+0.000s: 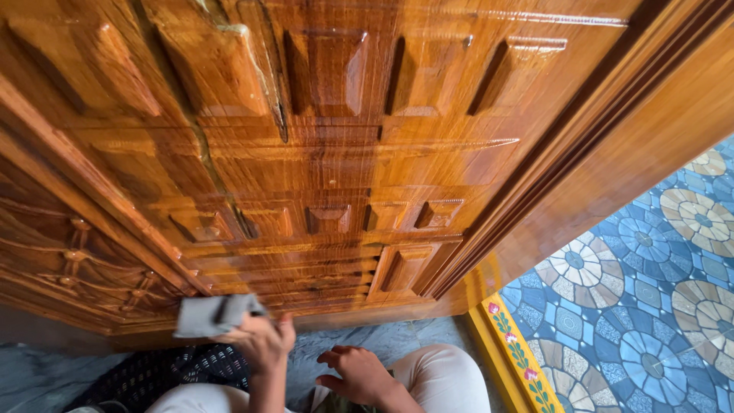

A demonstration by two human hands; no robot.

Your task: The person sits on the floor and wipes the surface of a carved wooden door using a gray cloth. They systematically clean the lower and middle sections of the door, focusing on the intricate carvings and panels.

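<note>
Left hand (pixel 260 340) clamps a grey cloth (pixel 214 315) at the carved door's (pixel 344 168) bottom edge — right hand (pixel 359 375) loose, fingers apart.

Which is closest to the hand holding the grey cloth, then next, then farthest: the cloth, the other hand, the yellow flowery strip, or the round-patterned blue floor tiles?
From the left hand:
1. Grey cloth, in its grip, by the wooden door's bottom edge.
2. Right hand, just beside it, on the knee.
3. Yellow flower strip, further right along the floor.
4. Blue patterned tiles, far right.

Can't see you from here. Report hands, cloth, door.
Left hand gripping grey cloth against glossy door bottom. Right hand empty, on knee. Nothing blocking.
</note>
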